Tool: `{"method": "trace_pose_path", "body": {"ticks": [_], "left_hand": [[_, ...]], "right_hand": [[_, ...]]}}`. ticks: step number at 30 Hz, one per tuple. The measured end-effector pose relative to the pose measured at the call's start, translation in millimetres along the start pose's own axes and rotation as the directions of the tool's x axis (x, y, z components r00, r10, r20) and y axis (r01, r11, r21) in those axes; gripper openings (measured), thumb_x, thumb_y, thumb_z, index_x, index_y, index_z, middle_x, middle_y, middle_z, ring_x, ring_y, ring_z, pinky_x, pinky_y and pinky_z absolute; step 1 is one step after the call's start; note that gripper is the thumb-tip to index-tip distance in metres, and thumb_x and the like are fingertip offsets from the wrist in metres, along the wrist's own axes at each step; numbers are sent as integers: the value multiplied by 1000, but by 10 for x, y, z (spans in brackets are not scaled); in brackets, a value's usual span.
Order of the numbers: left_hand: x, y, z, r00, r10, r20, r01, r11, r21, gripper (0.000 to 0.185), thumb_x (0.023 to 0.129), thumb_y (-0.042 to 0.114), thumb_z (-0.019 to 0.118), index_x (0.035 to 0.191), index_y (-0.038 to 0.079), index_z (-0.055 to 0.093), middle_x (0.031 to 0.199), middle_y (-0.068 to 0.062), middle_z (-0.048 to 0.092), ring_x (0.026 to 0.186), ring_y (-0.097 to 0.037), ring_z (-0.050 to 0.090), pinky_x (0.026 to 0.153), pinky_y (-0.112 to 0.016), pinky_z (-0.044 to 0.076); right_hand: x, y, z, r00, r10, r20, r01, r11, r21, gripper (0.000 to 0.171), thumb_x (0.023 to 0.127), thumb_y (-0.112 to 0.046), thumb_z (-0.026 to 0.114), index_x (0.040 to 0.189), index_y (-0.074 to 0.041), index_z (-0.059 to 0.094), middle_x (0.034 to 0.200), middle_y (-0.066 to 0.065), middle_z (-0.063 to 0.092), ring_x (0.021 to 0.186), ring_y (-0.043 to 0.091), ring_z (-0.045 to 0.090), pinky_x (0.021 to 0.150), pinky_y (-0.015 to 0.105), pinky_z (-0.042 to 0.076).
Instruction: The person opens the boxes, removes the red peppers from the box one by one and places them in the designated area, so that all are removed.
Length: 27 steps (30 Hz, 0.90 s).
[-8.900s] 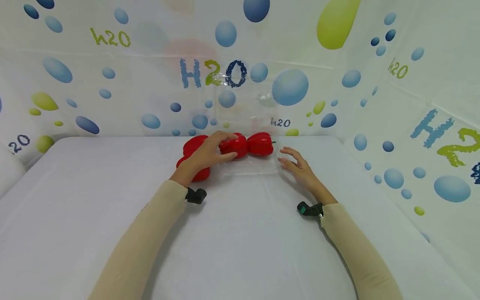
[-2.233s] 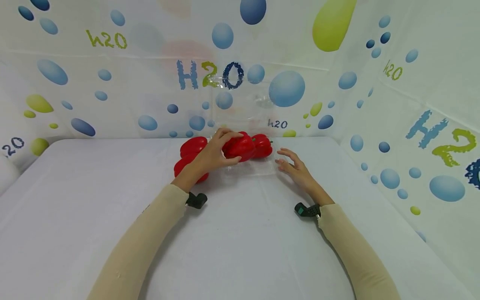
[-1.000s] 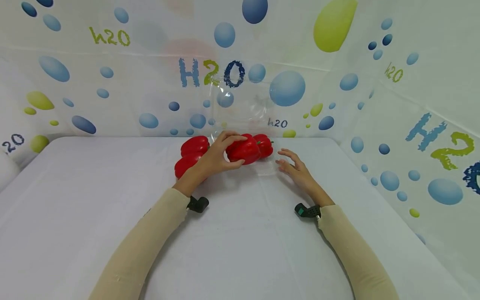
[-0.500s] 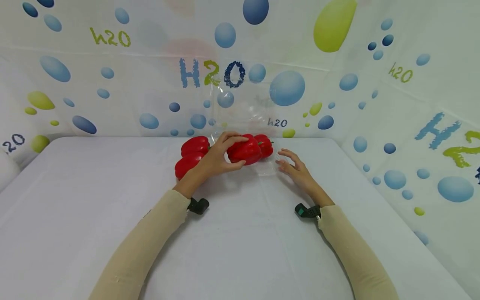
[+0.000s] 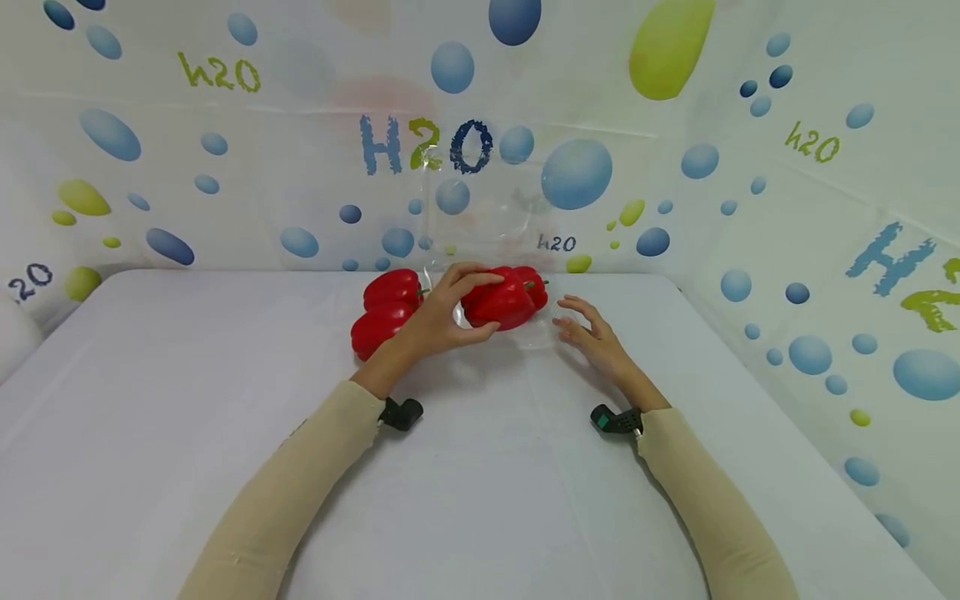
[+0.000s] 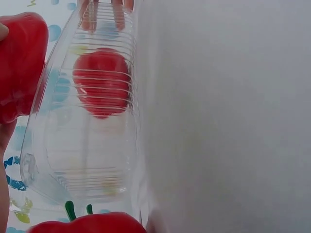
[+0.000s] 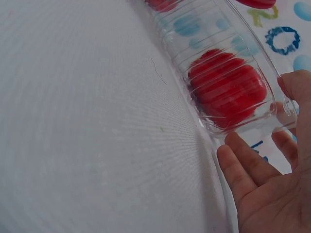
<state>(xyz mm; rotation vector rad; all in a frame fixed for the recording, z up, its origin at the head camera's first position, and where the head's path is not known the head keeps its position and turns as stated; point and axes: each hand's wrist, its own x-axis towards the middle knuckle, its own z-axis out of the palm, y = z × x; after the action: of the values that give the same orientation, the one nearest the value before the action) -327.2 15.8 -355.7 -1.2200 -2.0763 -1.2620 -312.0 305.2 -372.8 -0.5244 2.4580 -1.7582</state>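
Observation:
In the head view my left hand [image 5: 442,317] grips a red bell pepper [image 5: 501,302], fingers over its top and thumb beneath. It is held at the clear plastic container [image 6: 82,145], partly overlapping a second red bell pepper [image 7: 228,87] lying in the container's right end. At that end, my right hand [image 5: 596,333] holds the container, with one digit over the rim and other fingertips near its end wall. Two more red bell peppers stand left of the container, a farther one [image 5: 392,288] and a nearer one [image 5: 380,327], partly hidden by my left hand.
The container's clear raised lid [image 5: 483,200] leans up in front of the patterned wall sheet [image 5: 300,167]. A white cloth [image 5: 480,483] covers the table. Dark wrist cameras sit on both wrists, at the left [image 5: 402,414] and the right [image 5: 615,419].
My left hand has carried its bell pepper a little right and toward me, so it now overlaps the pepper in the container. My right hand has stayed at the container's end.

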Motion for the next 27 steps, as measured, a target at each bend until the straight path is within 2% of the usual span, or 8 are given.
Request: {"method": "trace_pose_path", "body": {"ticks": [9,19,23,27], "left_hand": [[23,31,35,1000,30,3,-30,1000,-2,70,70,7,85,132,8,54,138,-13,46,129,-24,42,91,-42,54],[24,75,95,997,67,33,-67,998,4,67,72,8,85,131,8,54,136,-14,47,127,-23,44,91,-39,54],[23,120,114,997,61,50,-61,998,-2,67,71,8,85,131,7,54,136,-14,47,128,-24,43,92,-40,54],[23,143,127,995,45,84,-44,999,-16,66,72,8,84,131,7,55,136,-14,47,128,-25,43,92,-40,54]], "right_hand": [[-10,-32,-15,1000,1,-10,0,1000,29,48,103,-11,45,147,4,32,161,15,13,135,41,41,108,49,36],[5,-36,-33,1000,23,0,-23,1000,5,49,103,-14,46,147,2,32,161,15,14,135,40,41,107,50,38],[79,141,-74,1000,24,-10,-24,1000,-13,50,103,-23,49,148,-4,35,160,7,18,135,36,44,105,46,41],[133,270,-106,1000,6,-16,-7,1000,-27,51,102,-28,51,147,-9,37,160,5,19,134,35,45,104,45,42]]}}
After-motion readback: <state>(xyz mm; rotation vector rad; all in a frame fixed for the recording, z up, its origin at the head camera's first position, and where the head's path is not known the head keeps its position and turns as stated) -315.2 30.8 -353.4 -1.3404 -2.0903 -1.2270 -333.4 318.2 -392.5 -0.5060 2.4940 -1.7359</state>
